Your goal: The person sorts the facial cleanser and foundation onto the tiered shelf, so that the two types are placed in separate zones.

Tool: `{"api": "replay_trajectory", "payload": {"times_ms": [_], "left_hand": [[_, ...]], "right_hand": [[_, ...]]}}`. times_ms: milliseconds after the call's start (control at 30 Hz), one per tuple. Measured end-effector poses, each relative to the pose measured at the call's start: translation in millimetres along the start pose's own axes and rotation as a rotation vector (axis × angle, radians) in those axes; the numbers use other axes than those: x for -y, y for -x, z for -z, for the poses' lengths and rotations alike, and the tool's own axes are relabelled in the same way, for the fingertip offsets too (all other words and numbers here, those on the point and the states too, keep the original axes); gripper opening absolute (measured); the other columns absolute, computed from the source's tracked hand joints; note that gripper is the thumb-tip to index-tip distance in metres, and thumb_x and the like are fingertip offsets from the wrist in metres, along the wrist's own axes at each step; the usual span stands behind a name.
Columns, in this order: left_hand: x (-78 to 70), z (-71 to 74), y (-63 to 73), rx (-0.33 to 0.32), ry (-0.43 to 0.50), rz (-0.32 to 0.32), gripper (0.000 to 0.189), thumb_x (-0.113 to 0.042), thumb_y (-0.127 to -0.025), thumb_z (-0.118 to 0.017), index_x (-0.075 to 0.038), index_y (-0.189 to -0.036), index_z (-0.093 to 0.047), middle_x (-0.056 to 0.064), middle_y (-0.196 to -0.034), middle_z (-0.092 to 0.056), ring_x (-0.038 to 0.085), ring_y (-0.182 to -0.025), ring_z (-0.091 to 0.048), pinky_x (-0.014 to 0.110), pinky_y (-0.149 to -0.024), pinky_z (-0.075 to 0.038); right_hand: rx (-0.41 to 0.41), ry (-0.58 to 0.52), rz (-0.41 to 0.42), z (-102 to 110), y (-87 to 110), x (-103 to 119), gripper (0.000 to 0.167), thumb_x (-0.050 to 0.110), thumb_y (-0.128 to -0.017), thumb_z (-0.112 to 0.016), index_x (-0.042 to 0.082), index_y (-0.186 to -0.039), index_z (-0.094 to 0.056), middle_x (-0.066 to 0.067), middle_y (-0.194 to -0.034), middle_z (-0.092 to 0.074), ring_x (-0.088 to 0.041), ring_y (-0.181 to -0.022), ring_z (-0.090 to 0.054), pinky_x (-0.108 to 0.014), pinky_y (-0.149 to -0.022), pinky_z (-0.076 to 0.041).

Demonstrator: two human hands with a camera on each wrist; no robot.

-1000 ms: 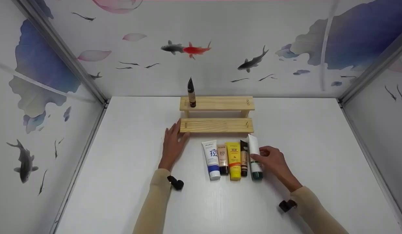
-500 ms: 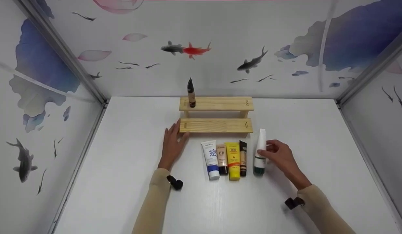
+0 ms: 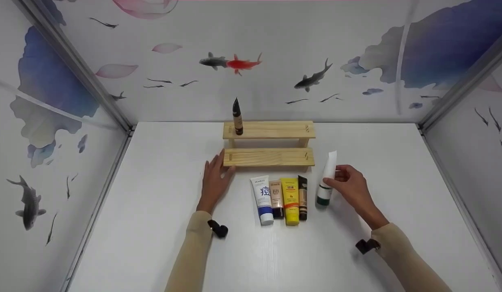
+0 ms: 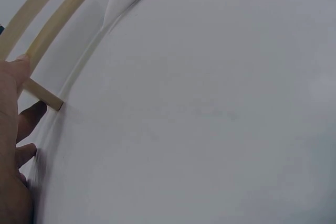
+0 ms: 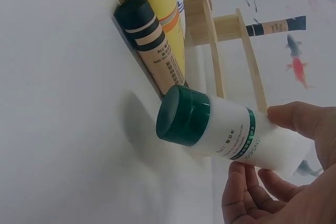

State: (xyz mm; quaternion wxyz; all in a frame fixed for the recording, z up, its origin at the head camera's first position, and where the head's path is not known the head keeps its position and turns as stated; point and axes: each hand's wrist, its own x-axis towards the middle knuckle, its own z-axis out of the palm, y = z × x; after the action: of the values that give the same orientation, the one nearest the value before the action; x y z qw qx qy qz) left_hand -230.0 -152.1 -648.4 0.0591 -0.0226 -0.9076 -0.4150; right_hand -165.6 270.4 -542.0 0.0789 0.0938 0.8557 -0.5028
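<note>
My right hand pinches a white squeeze tube with a dark green cap between thumb and fingers. In the right wrist view the tube is tilted, cap toward the table, its shadow beside it. My left hand holds the left front corner of a two-step wooden rack, thumb at the front edge, fingers along the side. The left wrist view shows the thumb on the plank. Upright on the rack's upper step stands a black-and-beige tube.
In front of the rack lie a white-and-blue tube, a beige BB cream tube, a yellow tube and a black-and-tan tube, side by side. Printed walls enclose the white table.
The right hand has moved the white tube right, away from the row, then back toward the rack, with its cap end tilting. My left hand stays at the rack's corner.
</note>
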Motion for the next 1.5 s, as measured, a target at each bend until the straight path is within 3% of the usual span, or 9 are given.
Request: {"api": "replay_trajectory", "payload": {"times_ms": [200,767,1233,1500], "left_hand": [[0.7,0.3,1.0,-0.011,-0.003,-0.002,0.077,-0.054,-0.112,-0.060,-0.020,-0.176,-0.032,0.019,-0.174,-0.041,0.036,-0.165,-0.032,0.048,-0.140,-0.004],[2.2,1.1,3.0,-0.017,0.031,-0.001,0.078,-0.056,-0.111,-0.061,-0.020,-0.175,-0.033,0.018,-0.174,-0.042,0.037,-0.165,-0.032,0.048,-0.140,-0.004],[0.4,2.5,3.3,-0.012,0.036,-0.019,0.077,-0.052,-0.112,-0.060,-0.017,-0.176,-0.032,0.013,-0.175,-0.042,0.035,-0.166,-0.030,0.045,-0.140,-0.001],[-0.1,2.3,2.4,0.010,0.039,-0.001,0.080,-0.060,-0.111,-0.056,-0.021,-0.177,-0.030,0.012,-0.177,-0.038,0.034,-0.167,-0.026,0.048,-0.140,-0.002]], "right_hand": [[-0.013,0.004,0.024,0,-3.1,6,0.071,0.032,-0.102,-0.081,-0.003,-0.156,-0.050,-0.025,-0.144,-0.062,-0.039,-0.131,-0.062,-0.053,-0.113,-0.056],[-0.054,0.018,0.095,-5,-7.7,24,0.064,0.027,-0.100,-0.083,-0.001,-0.149,-0.055,-0.022,-0.140,-0.064,-0.038,-0.127,-0.061,-0.052,-0.112,-0.056],[-0.068,-0.001,0.141,-13,-13.3,35,0.061,0.025,-0.099,-0.085,0.000,-0.147,-0.058,-0.020,-0.139,-0.066,-0.034,-0.126,-0.062,-0.046,-0.112,-0.055],[-0.071,-0.010,0.170,-15,-14.5,39,0.060,0.025,-0.099,-0.085,0.001,-0.147,-0.059,-0.019,-0.137,-0.066,-0.033,-0.125,-0.062,-0.044,-0.111,-0.053]]}}
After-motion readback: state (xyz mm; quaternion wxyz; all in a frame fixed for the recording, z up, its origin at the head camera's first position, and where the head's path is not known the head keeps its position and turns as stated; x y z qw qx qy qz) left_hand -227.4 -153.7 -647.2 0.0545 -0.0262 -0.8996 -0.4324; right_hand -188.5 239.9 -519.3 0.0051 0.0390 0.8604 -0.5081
